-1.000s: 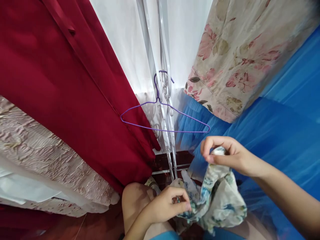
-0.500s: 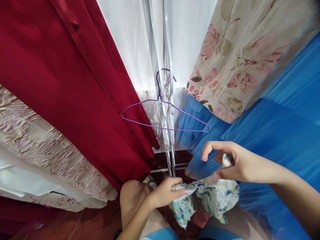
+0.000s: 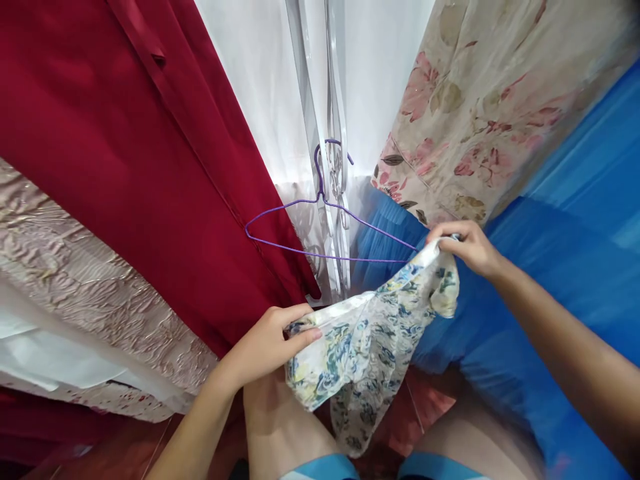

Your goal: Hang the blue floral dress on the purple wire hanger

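Note:
My left hand [image 3: 280,340] pinches one shoulder end of a white garment [image 3: 373,340] printed with blue and yellow flowers. The opposite shoulder end is gripped by my right hand [image 3: 467,245], so the top edge stretches between both hands, slanting up to the right. A short gathered sleeve dangles below my right hand, and the body of the garment hangs down between my knees. Just behind it a purple wire hanger [image 3: 283,205] hangs by its hook on the white metal stand. The garment covers the hanger's right corner; whether the two touch I cannot tell.
A dark red cloth [image 3: 165,180] and an embossed pinkish one [image 3: 75,287] hang on the left. To the right are a beige floral cloth [image 3: 480,120] and blue tulle [image 3: 560,280]. White metal bars [image 3: 313,100] run down the middle before white fabric [image 3: 380,80]. The floor is reddish tile.
Both hands have moved apart, stretching the bunched garment out between them. My right hand rose toward the hanger's right end; my left shifted left and up. The hanger has hardly moved.

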A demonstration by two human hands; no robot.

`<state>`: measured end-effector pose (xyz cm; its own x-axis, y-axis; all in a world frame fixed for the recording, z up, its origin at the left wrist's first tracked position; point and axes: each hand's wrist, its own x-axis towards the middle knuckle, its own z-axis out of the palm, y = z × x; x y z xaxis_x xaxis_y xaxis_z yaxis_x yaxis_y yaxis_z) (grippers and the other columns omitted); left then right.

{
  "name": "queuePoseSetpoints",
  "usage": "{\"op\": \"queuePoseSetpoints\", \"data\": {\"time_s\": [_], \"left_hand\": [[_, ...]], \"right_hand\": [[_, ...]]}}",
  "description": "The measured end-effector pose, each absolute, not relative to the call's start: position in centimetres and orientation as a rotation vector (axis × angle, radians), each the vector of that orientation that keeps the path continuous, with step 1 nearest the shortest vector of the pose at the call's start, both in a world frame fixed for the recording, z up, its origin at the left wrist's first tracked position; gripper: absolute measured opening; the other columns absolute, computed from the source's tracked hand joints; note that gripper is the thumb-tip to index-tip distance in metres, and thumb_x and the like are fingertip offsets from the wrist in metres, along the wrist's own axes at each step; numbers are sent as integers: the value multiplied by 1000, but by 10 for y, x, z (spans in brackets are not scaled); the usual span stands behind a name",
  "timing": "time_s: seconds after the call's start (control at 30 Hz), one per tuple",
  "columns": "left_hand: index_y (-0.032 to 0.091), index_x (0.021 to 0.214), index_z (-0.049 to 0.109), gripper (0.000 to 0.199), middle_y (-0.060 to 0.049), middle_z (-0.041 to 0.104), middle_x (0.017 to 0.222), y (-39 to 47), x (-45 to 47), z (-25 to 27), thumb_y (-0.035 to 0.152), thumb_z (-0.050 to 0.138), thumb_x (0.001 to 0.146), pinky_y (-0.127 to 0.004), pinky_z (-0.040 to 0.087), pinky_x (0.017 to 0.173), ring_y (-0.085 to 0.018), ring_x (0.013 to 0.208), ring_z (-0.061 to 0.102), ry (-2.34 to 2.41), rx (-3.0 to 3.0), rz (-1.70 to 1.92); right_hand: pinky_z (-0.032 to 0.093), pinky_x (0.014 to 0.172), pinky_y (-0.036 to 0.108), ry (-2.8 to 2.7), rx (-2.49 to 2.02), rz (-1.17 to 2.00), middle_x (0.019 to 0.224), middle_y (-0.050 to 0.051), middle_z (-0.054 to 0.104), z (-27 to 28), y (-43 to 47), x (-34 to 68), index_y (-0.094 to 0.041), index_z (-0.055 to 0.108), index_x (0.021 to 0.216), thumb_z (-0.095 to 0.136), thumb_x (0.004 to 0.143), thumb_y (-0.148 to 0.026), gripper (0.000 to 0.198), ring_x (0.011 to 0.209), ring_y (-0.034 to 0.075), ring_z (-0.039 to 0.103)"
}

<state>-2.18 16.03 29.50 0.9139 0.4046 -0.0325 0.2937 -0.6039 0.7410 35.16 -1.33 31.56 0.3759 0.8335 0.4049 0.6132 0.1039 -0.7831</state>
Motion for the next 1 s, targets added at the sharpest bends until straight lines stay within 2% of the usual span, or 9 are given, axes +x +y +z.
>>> {"op": "queuePoseSetpoints", "data": {"time_s": [0.1,0.2,0.3,0.4,0.53,0.7,0.83,0.93,1.0], "left_hand": [[17,81,59,29,2,59,75,169,-30,298,44,58,93,-22,41,62,-15,70,54,570,2316,349],[18,83,59,27,2,60,77,181,-43,303,42,57,93,-23,42,64,-15,72,55,658,2355,445],[18,88,61,17,2,62,80,198,-57,307,32,53,92,-24,43,67,-15,74,57,666,2418,367],[19,84,63,14,1,63,78,222,-69,304,25,50,86,-26,43,68,-16,72,57,676,2565,243],[21,84,65,17,-3,68,83,261,-76,298,33,54,83,-30,45,77,-22,82,61,811,2762,185],[24,95,61,19,-5,71,91,303,-61,311,37,48,89,-30,42,65,-26,80,65,1191,2813,108],[23,101,60,22,-9,71,94,323,-30,333,18,48,83,-34,46,71,-30,87,68,1377,2841,604],[21,107,58,32,-9,70,115,330,-4,347,11,50,78,-34,50,88,-26,109,65,965,2574,1138],[21,115,55,40,-10,62,133,329,11,350,12,55,76,-32,50,94,-23,122,59,667,2321,1265]], "right_hand": [[38,57,25,-1347,-1462,306,67,1,67,328,29,356,-18,73,70,63,71,-21,10,61,14,56],[36,52,23,-1342,-1377,549,67,0,67,332,66,349,-18,74,76,70,70,-23,8,57,12,54],[39,49,21,-1263,-1294,878,70,0,70,329,86,334,-17,75,88,78,71,-30,21,54,11,57],[48,55,22,-1159,-1224,1069,77,3,75,324,86,317,-17,77,99,83,71,-36,34,60,14,65],[55,61,26,-1069,-1163,1139,81,7,78,324,73,302,-16,78,98,83,73,-40,35,66,19,71],[54,55,25,-1077,-1217,1125,78,8,78,331,67,296,-15,79,99,81,77,-43,36,61,19,70],[48,46,24,-1072,-1282,1098,70,6,76,338,66,298,-15,80,92,82,73,-44,35,52,17,65],[50,48,25,-1012,-1288,1145,71,7,77,341,64,296,-14,79,88,83,70,-42,33,53,18,67],[53,52,27,-967,-1260,1183,72,7,77,341,62,293,-14,78,86,83,71,-40,31,56,18,69]]}}
